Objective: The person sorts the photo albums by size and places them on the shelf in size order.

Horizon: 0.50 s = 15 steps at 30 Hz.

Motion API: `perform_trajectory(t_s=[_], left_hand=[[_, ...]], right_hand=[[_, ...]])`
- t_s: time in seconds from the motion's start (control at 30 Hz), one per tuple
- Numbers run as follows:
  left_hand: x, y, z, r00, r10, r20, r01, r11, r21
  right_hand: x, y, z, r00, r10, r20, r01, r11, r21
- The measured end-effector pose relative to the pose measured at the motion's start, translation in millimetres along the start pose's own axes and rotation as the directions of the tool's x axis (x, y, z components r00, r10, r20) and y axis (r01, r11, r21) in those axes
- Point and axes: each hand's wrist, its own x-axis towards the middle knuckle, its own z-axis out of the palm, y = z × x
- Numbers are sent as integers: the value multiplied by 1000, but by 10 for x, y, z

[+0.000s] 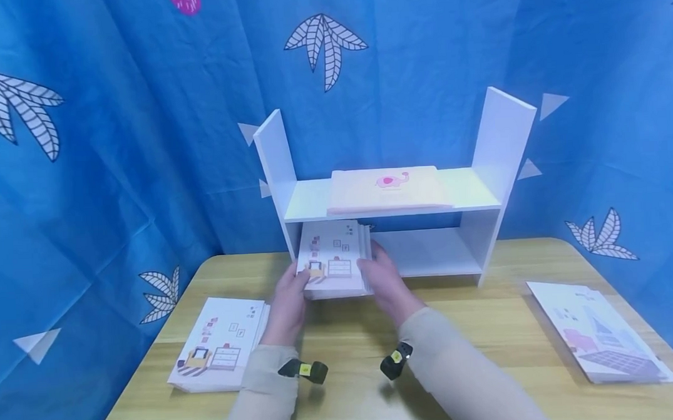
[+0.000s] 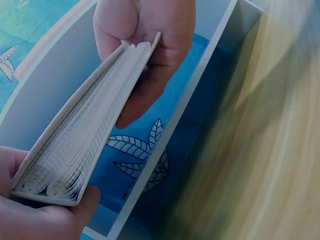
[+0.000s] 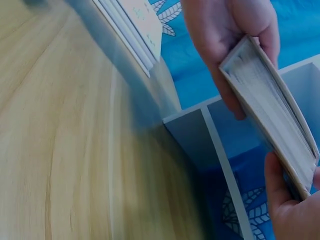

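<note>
A thick white book (image 1: pixel 334 254), its cover printed with an armchair and a drawer cabinet, is held between both hands at the left opening of the white shelf's lower level (image 1: pixel 428 250). My left hand (image 1: pixel 288 300) grips its left side, thumb on the cover. The right side is gripped by my right hand (image 1: pixel 386 283), thumb also on top. In the left wrist view, the book's page edges (image 2: pixel 75 145) face the camera, with fingers curled under both ends. The right wrist view shows the book (image 3: pixel 270 105) tilted between the two hands.
A pink-covered book or stack (image 1: pixel 389 190) lies on the shelf's upper level. White books with the armchair print (image 1: pixel 218 347) lie on the table (image 1: pixel 343 372) at left. Another pile (image 1: pixel 601 333) lies at right. A blue patterned curtain (image 1: pixel 409 63) hangs behind.
</note>
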Motion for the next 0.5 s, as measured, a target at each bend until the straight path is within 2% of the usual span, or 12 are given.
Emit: perform_trajectory(t_s=[0.1,0.23,0.5], left_hand=[[9,18,1,1000,21,-15,-20,999,28],[0,37,-4,999,42,-30,-40,998,53],[-29,69,-42,999,24,-32,-21,995,94]], right_hand=[[33,20,40,999,15,-43,-14,1000,7],[64,31,68,998,14,-56,-13,1000,6],[111,42,106,998,-3,-57,3,1000,0]])
